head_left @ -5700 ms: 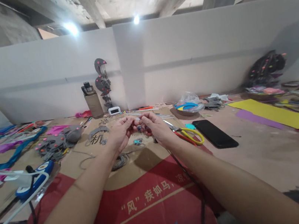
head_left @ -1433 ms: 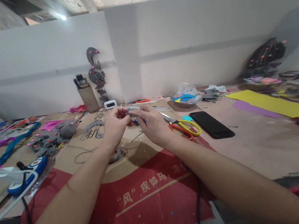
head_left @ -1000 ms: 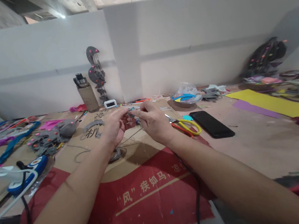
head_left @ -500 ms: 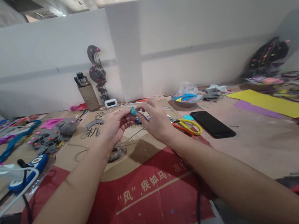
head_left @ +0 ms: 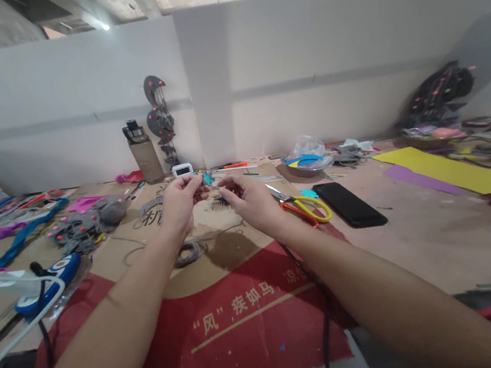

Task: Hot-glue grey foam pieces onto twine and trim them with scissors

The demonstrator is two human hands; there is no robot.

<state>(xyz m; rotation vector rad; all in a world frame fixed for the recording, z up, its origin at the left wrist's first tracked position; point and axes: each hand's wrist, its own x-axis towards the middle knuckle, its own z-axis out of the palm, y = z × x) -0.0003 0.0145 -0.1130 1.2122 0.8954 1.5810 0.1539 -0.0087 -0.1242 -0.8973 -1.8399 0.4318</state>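
My left hand is closed, its thumb and fingertips pinching a small teal piece with a jagged outline. Just to the right, my right hand has its thumb and forefinger drawn together close by the piece; whatever they hold is too small to make out. Both hands hover over a cardboard sheet with a red printed front. A coil of thin grey cord lies below them on the cardboard. Scissors with yellow and orange handles rest beside my right wrist.
A black phone and a teal scrap lie right of the scissors. Behind stand a bottle, a small white clock and a bowl. Grey pieces with pink-headed pins sit left; yellow sheet lies right.
My hands have drawn slightly apart. The teal piece has shifted left with my left hand, and my right fingertips have come away from it.
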